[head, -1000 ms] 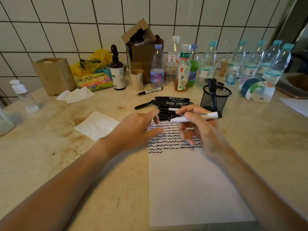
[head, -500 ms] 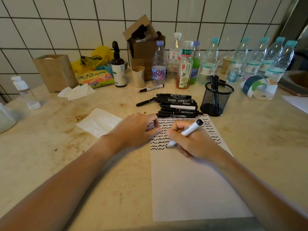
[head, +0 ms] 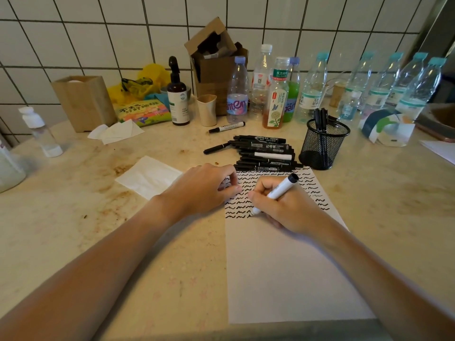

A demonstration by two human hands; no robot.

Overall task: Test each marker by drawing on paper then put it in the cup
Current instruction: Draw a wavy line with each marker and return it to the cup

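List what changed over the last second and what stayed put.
The right hand swung the white marker from level above the paper down to writing grip, tip on the lowest squiggle row. The left hand still pins the paper's edge. Marker pile and mesh cup unchanged.

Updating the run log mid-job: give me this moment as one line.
right hand: holds white marker, tip on white paper sheet | left hand: rests on paper edge | black mesh cup: markers inside | phase: test stroke

Stained beige stone countertop, white paper with squiggles, pile of black markers, mesh pen cup, napkin, row of plastic bottles, cardboard box
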